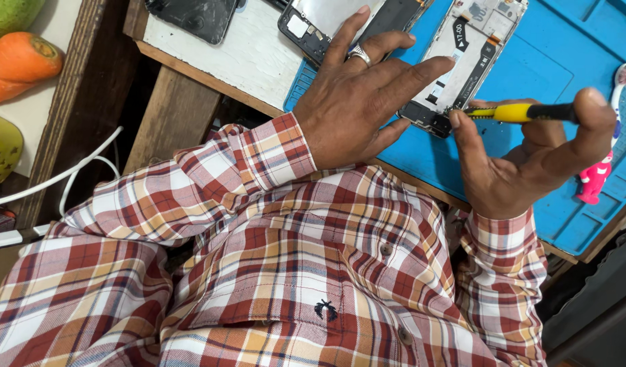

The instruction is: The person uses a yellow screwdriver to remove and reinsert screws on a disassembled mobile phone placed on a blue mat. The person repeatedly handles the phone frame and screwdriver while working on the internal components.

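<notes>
1. While pinched between thumb and fingers of the right hand (530,153), yellow-and-black screwdriver (523,112) lies level right of centre, tip at the lower end of the opened phone (462,51). Light, stiff, thin shaft; grip firm, best held at the yellow collar near the tip.
2. Left hand (357,102) flat and spread at centre, grasping nothing, ring on one finger, fingertips pressing the phone's lower left edge.
3. Phone back off, boards and flex cables bare: light, rigid frame, probably fragile inside. Best held by the frame edges, not the ribbons.
4. Underneath, blue work mat (557,75) at upper right, ribbed, likely grippy.
5. Second opened phone (313,27) at top centre, partly under the left fingers; crowds that side.
6. Pink figure (594,180) at right edge, close to the right hand.
7. Dark screen panel (194,17) top left, white cable (68,173) at left; both well apart.
</notes>
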